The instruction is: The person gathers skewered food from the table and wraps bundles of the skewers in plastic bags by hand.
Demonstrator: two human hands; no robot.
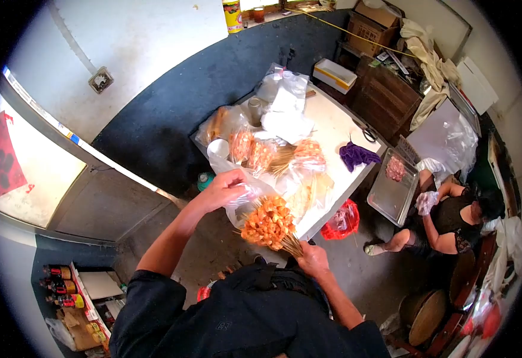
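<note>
My right hand (313,259) is wrapped round the stick ends of a thick bundle of skewers (268,223), whose orange food pieces point to the left. At the upper left of the bundle, my left hand (225,190) pinches a clear plastic bag (250,190) by its edge. The bag hangs next to the skewer heads; I cannot tell whether any tips are inside it. Just beyond, on the white table (331,113), lie bagged skewers (255,150) and a bundle with bare sticks (306,156).
A purple cloth (359,156) and scissors (366,131) lie at the table's right side. Below its edge hangs a red plastic bag (341,221). At the right, a seated person (452,215) wearing gloves works beside a metal tray (392,190) with pink meat.
</note>
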